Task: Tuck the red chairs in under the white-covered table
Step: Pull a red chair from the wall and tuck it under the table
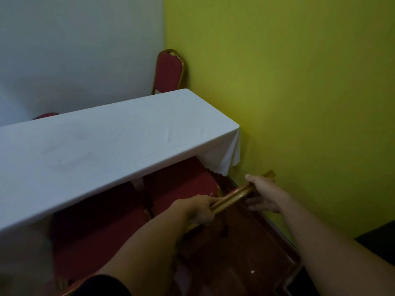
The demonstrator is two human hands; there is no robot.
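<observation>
A long table under a white cloth (102, 146) runs from the left edge to the green wall. On its near side, a red chair (181, 184) with a gold frame has its seat partly under the table edge. My left hand (198, 210) and my right hand (263, 195) both grip the gold top rail (233, 197) of this chair's backrest. A second red chair (98, 229) stands to its left, its seat also partly under the table. Across the table, another red chair (168, 71) shows its backrest in the corner.
The green wall (299, 82) is close on the right, a hand's width from the gripped chair. A white wall (74, 50) lies behind the table. A red chair top (46, 115) peeks over the far edge at left. The floor (245, 253) is dark reddish wood.
</observation>
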